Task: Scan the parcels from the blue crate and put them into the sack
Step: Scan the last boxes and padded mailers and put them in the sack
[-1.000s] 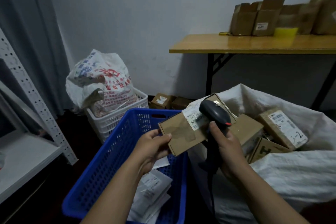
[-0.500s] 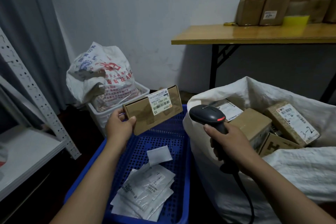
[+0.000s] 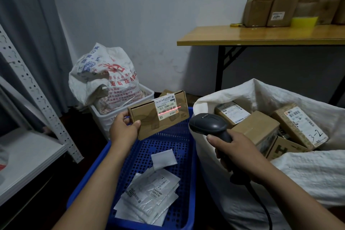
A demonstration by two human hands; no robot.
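Pale wall behind, with a wooden worktop (image 3: 261, 35) at upper right carrying open cartons (image 3: 270, 5). The left hand (image 3: 124, 132) has its fingers (image 3: 135, 124) clamped on the short end of a cardboard parcel (image 3: 149, 123), held above the far end of the blue crate (image 3: 145, 145). The right hand (image 3: 235, 153) wraps its fingers (image 3: 212, 139) round the handle of a black scanner (image 3: 209, 124), just right of the parcel and not touching it. A red line (image 3: 169, 111) crosses the parcel's label (image 3: 166, 107). Below the left fingers, flat mailers (image 3: 151, 194) lie in the crate. Right of the right fingers, the white sack (image 3: 308, 170) holds several boxes (image 3: 255, 130).
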